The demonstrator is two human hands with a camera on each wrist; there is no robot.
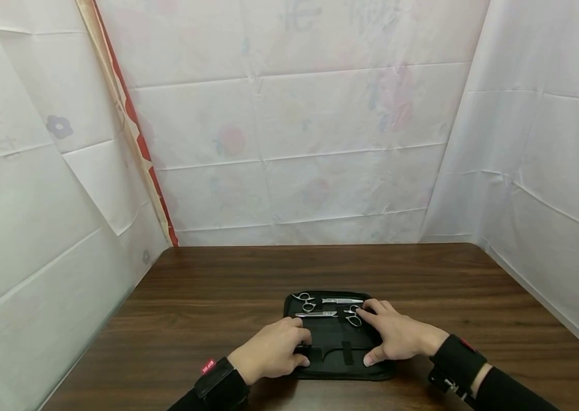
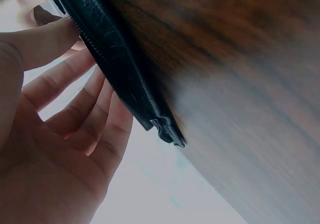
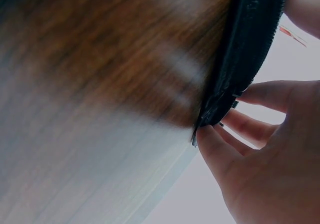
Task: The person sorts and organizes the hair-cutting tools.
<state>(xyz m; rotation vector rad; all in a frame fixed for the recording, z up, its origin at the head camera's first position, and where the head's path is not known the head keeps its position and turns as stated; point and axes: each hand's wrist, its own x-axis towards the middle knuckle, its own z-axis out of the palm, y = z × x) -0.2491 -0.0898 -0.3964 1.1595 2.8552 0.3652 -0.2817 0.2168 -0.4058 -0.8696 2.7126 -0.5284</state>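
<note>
So, hands [image 1: 274, 349] [image 1: 402, 334] on black case [image 1: 326, 332]

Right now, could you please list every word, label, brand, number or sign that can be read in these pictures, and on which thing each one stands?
Nothing reads clearly enough to quote.
Red tag on the left wristband: pale marks, too small.
Back sheet, top: faint characters, too pale.
Left sheet: faint characters, too blurred.
Scissors and black case: no lettering I can make out.

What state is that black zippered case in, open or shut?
Open: the head view looks into the black zippered case, where two pairs of scissors lie in plain sight.
</note>
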